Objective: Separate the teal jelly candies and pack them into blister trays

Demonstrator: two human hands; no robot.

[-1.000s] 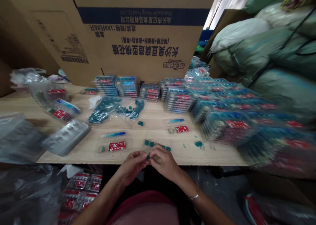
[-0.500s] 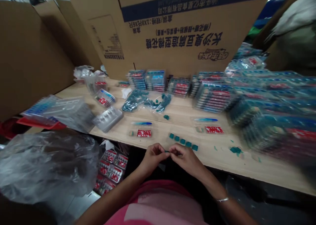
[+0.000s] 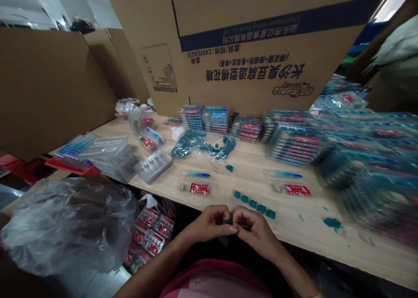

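My left hand (image 3: 210, 224) and my right hand (image 3: 253, 229) meet in front of the table's near edge, both pinching one small teal piece (image 3: 228, 222) between their fingertips. Just beyond them, a row of several teal squares (image 3: 254, 204) lies in a clear tray on the wooden table (image 3: 294, 228). Two more clear trays lie further out, each with a red packet (image 3: 199, 188) and a blue stick (image 3: 197, 174); the right-hand one holds another red packet (image 3: 297, 190).
Stacks of filled clear packs (image 3: 294, 139) crowd the back and right of the table. Bags of teal pieces (image 3: 187, 142), empty clear trays (image 3: 153, 165) and a large plastic bag (image 3: 65, 224) sit at the left. A big printed cardboard box (image 3: 254, 49) stands behind. Finished packs (image 3: 152, 232) lie below the table.
The view has swung left and tilted, bringing the cardboard walls and the plastic bag into sight. Both hands stayed together on the small teal piece, drawn slightly nearer my body.
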